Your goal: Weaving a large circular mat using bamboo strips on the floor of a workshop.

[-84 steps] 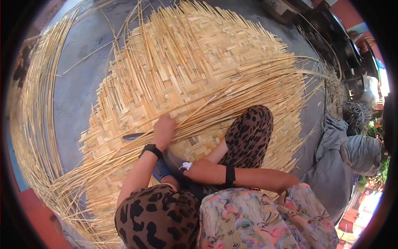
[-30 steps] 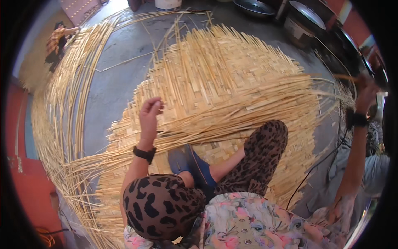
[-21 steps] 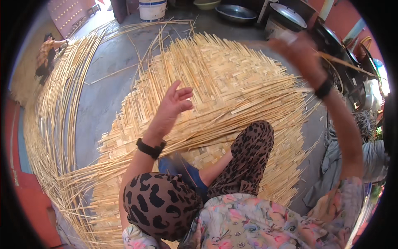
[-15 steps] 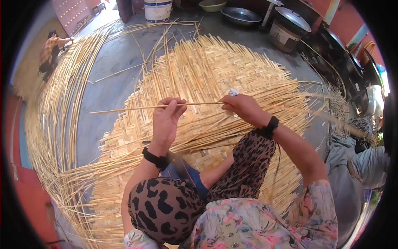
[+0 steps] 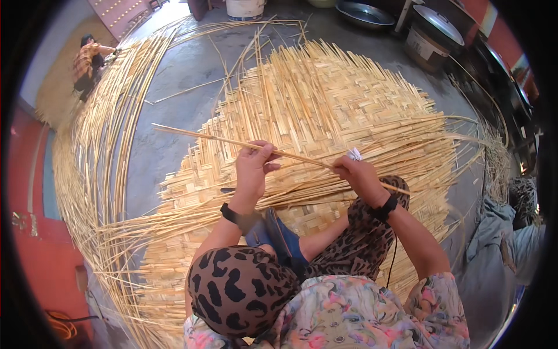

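Observation:
A long thin cane strip (image 5: 197, 134) slants between my hands above a large woven mat (image 5: 343, 81) of pale split cane. My left hand (image 5: 254, 168) grips it with thumb and fingers, while my right hand (image 5: 356, 177), a small white wrap at one finger, pinches it farther right. Loose strips (image 5: 302, 180) lie across the mat beneath my hands and in front of my bent legs, where I sit in leopard-print trousers and blue footwear (image 5: 270, 232). A dark narrow tool (image 5: 227, 190) shows partly among the strips beside my left wrist.
A person (image 5: 87, 61) crouches at upper left beside long cane bundles (image 5: 125, 104). A white bucket (image 5: 244, 8), metal basin (image 5: 365, 14) and lidded container (image 5: 430, 41) line the back. A red wall (image 5: 35, 244) rises at left; grey cloth (image 5: 488, 227) lies at right.
My right hand swung out to the far right, then came back inward holding the strip, which my left hand now also holds. The strip's left end has risen since half a second ago.

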### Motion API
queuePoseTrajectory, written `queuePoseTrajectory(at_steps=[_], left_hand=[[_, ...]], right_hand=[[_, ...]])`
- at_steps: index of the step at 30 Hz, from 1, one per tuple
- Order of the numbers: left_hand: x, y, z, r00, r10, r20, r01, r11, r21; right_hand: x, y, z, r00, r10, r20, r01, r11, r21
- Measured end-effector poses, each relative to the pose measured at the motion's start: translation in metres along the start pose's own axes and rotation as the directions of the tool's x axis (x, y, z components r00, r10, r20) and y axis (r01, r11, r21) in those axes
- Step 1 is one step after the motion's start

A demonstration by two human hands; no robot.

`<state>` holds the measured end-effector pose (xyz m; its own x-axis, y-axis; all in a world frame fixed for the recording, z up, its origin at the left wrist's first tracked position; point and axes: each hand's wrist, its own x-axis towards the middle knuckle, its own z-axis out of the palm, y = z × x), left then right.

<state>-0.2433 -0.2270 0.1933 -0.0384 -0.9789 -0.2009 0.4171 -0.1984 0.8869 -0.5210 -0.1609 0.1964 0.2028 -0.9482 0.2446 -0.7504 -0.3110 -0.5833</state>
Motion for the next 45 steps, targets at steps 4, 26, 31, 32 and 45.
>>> queuePoseTrajectory(at_steps=[4, 26, 31, 32, 45], left_hand=[[0.002, 0.003, -0.013, 0.996, -0.033, 0.082, 0.030, 0.999, 0.038], [-0.030, 0.032, -0.039, 0.939, 0.080, 0.335, -0.066, 0.996, -0.051], [-0.042, 0.032, -0.051, 0.898, 0.370, 0.239, -0.384, 0.923, 0.013], [-0.046, 0.035, -0.056, 0.887, 0.426, 0.178, -0.455, 0.871, 0.186], [-0.062, 0.078, -0.154, 0.918, 0.376, -0.128, -0.374, 0.926, 0.044]], right_hand=[[-0.003, -0.008, 0.003, 0.958, 0.180, 0.222, -0.243, 0.922, 0.303], [-0.022, -0.080, -0.003, 0.994, 0.083, 0.065, -0.089, 0.991, 0.104], [-0.012, -0.122, 0.007, 0.972, 0.097, 0.216, -0.118, 0.989, 0.086], [-0.007, -0.129, 0.011, 0.970, 0.100, 0.223, -0.120, 0.990, 0.077], [0.041, -0.162, 0.043, 0.713, 0.280, 0.643, -0.315, 0.947, -0.063]])
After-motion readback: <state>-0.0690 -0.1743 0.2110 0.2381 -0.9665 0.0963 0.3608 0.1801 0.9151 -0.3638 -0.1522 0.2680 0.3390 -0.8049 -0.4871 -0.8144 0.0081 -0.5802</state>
